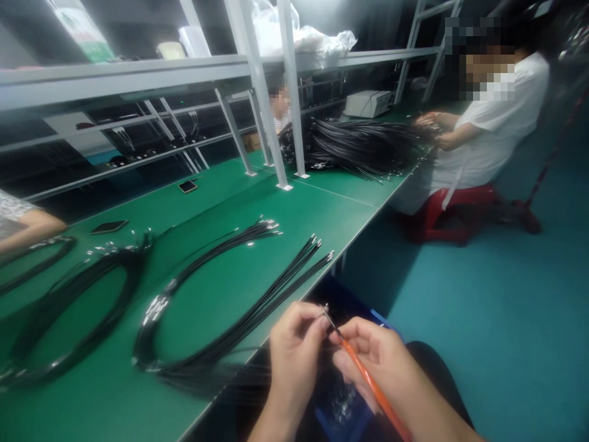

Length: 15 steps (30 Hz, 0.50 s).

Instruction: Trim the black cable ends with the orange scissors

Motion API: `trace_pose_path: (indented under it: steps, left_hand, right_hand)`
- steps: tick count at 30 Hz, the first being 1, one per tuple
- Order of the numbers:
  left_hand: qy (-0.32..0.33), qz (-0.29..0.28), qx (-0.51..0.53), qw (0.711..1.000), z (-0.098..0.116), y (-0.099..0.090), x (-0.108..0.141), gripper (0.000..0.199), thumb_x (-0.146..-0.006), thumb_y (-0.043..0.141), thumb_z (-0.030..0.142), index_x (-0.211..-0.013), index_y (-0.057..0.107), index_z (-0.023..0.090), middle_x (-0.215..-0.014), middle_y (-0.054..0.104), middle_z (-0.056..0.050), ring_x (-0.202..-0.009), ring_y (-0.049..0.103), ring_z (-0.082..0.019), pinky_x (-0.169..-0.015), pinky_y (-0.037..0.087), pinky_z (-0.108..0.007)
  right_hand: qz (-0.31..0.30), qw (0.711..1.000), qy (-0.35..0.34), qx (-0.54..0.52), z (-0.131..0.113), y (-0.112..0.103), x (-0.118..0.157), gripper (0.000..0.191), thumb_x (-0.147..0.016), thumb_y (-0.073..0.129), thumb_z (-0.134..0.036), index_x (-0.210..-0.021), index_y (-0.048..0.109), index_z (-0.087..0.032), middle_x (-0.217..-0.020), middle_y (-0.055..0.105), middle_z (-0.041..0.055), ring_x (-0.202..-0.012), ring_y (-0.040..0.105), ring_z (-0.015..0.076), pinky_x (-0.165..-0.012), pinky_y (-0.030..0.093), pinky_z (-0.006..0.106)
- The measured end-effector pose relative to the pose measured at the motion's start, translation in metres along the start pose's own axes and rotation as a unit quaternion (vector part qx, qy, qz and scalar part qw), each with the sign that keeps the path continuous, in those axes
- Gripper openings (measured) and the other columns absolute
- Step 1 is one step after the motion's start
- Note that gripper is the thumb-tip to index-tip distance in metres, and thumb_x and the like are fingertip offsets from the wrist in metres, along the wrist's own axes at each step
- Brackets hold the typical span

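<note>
We saw glare on the plastic bag at twelve o'clock and a dark shadow across the floor at four. Blur smeared the black cables at seven o'clock, and we noticed blocky pixelation at two.

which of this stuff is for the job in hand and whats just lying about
Seemingly for the job:
orange-handled tool, in the right hand
black cables beside the left hand

Probably just lying about:
small dark slab on the table
plastic bag

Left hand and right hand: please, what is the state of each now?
Left hand: closed, pinching a small piece, too small to identify.
Right hand: closed around the orange-handled tool.
</note>
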<state>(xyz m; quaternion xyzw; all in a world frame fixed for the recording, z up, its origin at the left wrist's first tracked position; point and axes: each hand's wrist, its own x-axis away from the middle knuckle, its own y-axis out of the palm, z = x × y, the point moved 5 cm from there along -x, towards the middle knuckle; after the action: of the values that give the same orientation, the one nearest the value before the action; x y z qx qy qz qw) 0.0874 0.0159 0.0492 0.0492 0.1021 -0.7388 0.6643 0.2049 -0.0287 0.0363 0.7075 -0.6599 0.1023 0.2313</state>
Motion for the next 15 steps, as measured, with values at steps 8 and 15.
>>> trace_pose_path:
  steps: [8,15]
  left_hand:
    - [0.001,-0.001,-0.013,1.0,-0.002,0.001,-0.001,0.006,-0.081,0.062,0.015,-0.076,0.064,0.018,-0.073,0.06,0.0,-0.068,0.057,-0.015,-0.062,0.046,-0.023]
    - [0.017,0.003,-0.027,0.999,0.0,-0.001,-0.004,0.004,-0.082,0.063,0.016,-0.08,0.065,0.019,-0.075,0.061,0.001,-0.068,0.057,-0.014,-0.063,0.046,-0.023]
  right_hand:
    - [-0.007,1.0,0.006,-0.003,-0.002,-0.003,0.002,0.017,-0.077,0.064,-0.023,-0.087,0.053,-0.014,-0.059,0.055,-0.0046,-0.031,0.038,0.0013,-0.033,0.026,0.016]
    - [0.014,0.998,-0.049,0.042,0.002,-0.011,0.006,0.012,-0.074,0.065,-0.018,-0.081,0.056,-0.015,-0.062,0.056,-0.0039,-0.048,0.048,0.0055,-0.046,0.038,0.016]
